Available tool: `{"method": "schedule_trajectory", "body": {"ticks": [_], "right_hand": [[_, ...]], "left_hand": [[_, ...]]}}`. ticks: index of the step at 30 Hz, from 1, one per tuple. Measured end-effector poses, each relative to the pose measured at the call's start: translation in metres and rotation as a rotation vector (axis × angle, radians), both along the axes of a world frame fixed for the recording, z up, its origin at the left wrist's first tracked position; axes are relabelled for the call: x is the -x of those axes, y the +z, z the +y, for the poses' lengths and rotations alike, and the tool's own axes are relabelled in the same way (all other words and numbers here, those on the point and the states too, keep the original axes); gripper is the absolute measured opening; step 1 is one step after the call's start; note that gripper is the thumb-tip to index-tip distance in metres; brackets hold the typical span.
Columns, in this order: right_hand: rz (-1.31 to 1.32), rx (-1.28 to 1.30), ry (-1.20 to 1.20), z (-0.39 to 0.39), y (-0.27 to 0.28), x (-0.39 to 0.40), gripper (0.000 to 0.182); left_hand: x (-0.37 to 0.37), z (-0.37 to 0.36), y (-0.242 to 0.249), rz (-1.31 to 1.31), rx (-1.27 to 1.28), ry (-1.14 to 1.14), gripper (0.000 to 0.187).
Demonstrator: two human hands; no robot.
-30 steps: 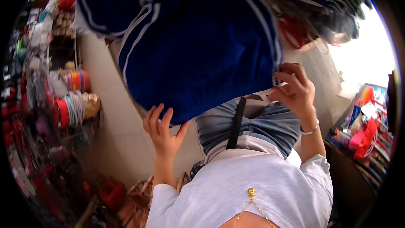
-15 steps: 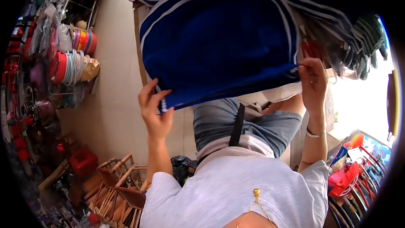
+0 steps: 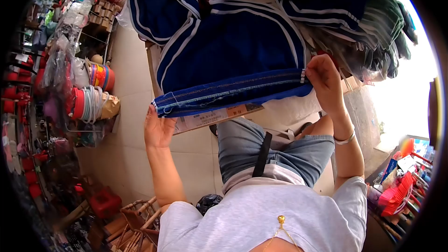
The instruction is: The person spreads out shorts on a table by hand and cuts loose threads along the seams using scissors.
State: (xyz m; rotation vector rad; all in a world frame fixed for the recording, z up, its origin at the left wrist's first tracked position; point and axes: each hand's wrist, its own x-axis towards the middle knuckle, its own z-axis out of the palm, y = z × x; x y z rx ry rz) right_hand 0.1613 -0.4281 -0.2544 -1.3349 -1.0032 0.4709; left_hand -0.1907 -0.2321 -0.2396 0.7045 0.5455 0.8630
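Goods (image 3: 63, 65) crowd the far left, many in clear plastic, with a coil (image 3: 92, 103) of pale cord just below a striped roll (image 3: 101, 75). Lower down sits a wooden frame (image 3: 140, 219). Next comes the left hand (image 3: 159, 128), gripping the left end of a hem, its fingers partly hidden by the fabric. That hem belongs to the blue cloth (image 3: 228, 60), spread between the hands in front of the person, white trim curving along its top and sides, its lower edge turned up to show stitching and loose pale threads. Part of a printed carton (image 3: 200, 120) shows below the hem; nearer the body are a black bag (image 3: 208, 202), a dark strap (image 3: 262, 156) and a gold pendant (image 3: 281, 219). Right hand (image 3: 325, 83) pinches the hem's other end, a bracelet (image 3: 345, 139) at its wrist. Beyond it lies a grey-green pile (image 3: 385, 32), with bright red wares (image 3: 396, 193) at lower right.
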Motion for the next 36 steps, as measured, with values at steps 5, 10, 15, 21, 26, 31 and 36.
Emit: {"method": "schedule_trajectory", "body": {"ticks": [5, 10, 15, 21, 26, 31, 36], "right_hand": [[0.565, -0.169, 0.032, 0.007, -0.005, 0.003, 0.011], [1.262, -0.322, 0.177, 0.018, -0.012, -0.007, 0.011], [1.514, -0.445, 0.11, 0.033, -0.005, -0.008, 0.012], [0.845, -0.077, 0.2, 0.02, 0.008, -0.015, 0.013], [0.417, 0.126, 0.159, 0.013, 0.006, 0.002, 0.021], [0.285, 0.089, 0.072, 0.003, 0.003, 0.008, 0.025], [-0.506, 0.028, -0.442, -0.021, 0.013, 0.003, 0.018]], "left_hand": [[-0.008, 0.004, -0.008, -0.394, 0.185, -0.038, 0.03], [-0.02, 0.013, -0.017, -0.732, 0.247, -0.073, 0.028], [-0.029, 0.015, -0.017, -0.64, 0.259, -0.142, 0.03], [-0.009, 0.012, -0.025, -0.069, -0.152, -0.057, 0.028], [-0.037, -0.015, 0.006, 0.62, -0.49, 0.044, 0.034], [-0.031, -0.013, -0.003, 0.818, -0.797, 0.109, 0.034], [-0.043, -0.027, 0.02, 1.029, -1.455, 0.427, 0.022]]}}
